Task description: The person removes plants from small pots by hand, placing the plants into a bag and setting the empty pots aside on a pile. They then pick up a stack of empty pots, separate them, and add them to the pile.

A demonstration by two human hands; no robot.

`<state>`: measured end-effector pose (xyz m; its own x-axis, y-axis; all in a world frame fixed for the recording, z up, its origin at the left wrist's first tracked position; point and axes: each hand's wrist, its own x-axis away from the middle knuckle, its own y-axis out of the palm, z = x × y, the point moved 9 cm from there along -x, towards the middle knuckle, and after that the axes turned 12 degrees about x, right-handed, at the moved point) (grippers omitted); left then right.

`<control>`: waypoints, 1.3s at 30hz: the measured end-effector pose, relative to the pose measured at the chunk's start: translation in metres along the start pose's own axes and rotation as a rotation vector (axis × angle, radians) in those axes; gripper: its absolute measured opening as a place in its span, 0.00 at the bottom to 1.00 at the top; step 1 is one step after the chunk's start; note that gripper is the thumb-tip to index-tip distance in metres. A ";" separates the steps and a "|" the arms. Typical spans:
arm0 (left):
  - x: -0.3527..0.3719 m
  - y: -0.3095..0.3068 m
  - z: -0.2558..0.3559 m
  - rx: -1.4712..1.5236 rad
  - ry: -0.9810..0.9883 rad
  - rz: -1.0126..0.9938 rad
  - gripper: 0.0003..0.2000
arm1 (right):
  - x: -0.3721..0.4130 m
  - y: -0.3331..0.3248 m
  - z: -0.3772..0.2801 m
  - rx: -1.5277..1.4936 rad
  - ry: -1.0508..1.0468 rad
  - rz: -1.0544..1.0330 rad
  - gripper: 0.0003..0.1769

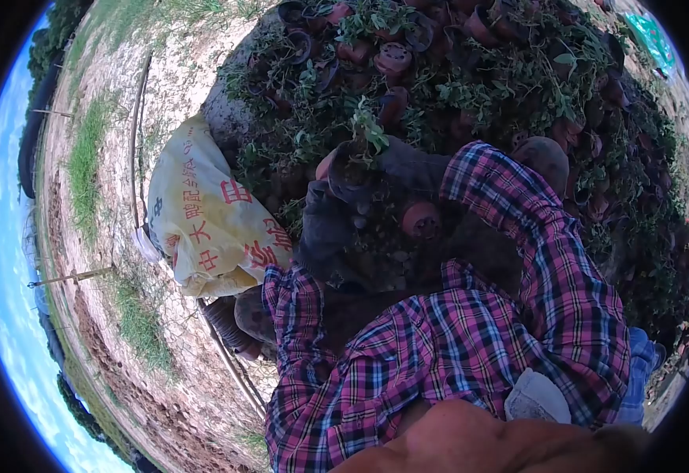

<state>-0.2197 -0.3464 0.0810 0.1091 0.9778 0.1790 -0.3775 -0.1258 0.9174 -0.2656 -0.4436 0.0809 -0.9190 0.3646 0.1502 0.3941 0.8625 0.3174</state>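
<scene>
Nearest, two plaid sleeves reach forward from one plaid shirt (431,331), each ending in a dark grey glove. The left hand (322,221) lies ahead of its short, bent forearm, pointing away from the body; the right arm runs forward, bends at the elbow and turns inward, so the right hand (409,167) points left toward its partner. Between the two hands is one dark pot (350,172) with one leafy plant (370,132) at its top, in front of the body and just short of the big heap. Both gloves are at the pot, the left at its near side and the right at its right; shade hides the fingers, so I cannot tell how firmly either grip is closed. The plant's leafy end points away from the wearer and slightly right, its long axis running roughly forward; the pot's exact tilt is unclear. Just right of the left hand, one reddish pot (422,220) lies with its holed base showing. To the left rests one yellowish sack (214,217) with red lettering. Beyond spreads one heap (471,87) of wilted greenery and reddish pots, too many to count. Farther off are one green bag (650,43) at right, and grass patches (86,169) and sky (1,260) at left.
</scene>
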 end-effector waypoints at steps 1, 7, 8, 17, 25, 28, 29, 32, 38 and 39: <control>0.000 0.007 -0.002 0.124 -0.083 -0.041 0.25 | 0.002 0.004 -0.001 -0.073 0.062 -0.096 0.14; -0.005 0.012 -0.013 -0.018 -0.097 -0.041 0.28 | -0.014 -0.030 0.042 0.686 -0.141 0.114 0.17; -0.008 0.013 -0.011 -0.069 -0.030 0.035 0.27 | -0.015 -0.037 0.054 0.683 -0.096 0.161 0.17; 0.005 0.006 -0.004 -0.168 0.111 0.175 0.25 | 0.017 -0.017 0.025 0.154 -0.159 -0.065 0.18; 0.010 -0.032 0.018 -0.257 0.221 0.465 0.22 | 0.005 -0.006 0.058 0.545 -0.149 -0.067 0.16; 0.006 -0.019 0.014 -0.496 0.227 0.518 0.25 | 0.007 -0.001 0.084 0.317 0.041 -0.237 0.16; 0.007 -0.011 0.014 -0.515 0.233 0.491 0.26 | 0.010 -0.004 0.080 0.334 0.015 -0.239 0.16; 0.005 -0.005 0.010 -0.595 0.246 0.443 0.28 | 0.017 -0.018 0.064 0.438 -0.104 -0.200 0.17; 0.003 -0.040 0.006 -0.687 0.233 0.469 0.19 | 0.019 -0.027 0.042 0.645 -0.375 -0.104 0.18; 0.001 -0.035 0.006 -0.719 0.271 0.444 0.18 | 0.021 -0.021 0.035 0.807 -0.439 -0.117 0.19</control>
<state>-0.2012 -0.3421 0.0507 -0.3722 0.8812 0.2914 -0.8295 -0.4567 0.3215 -0.2935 -0.4418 0.0442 -0.9401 0.2180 -0.2620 0.3209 0.8253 -0.4647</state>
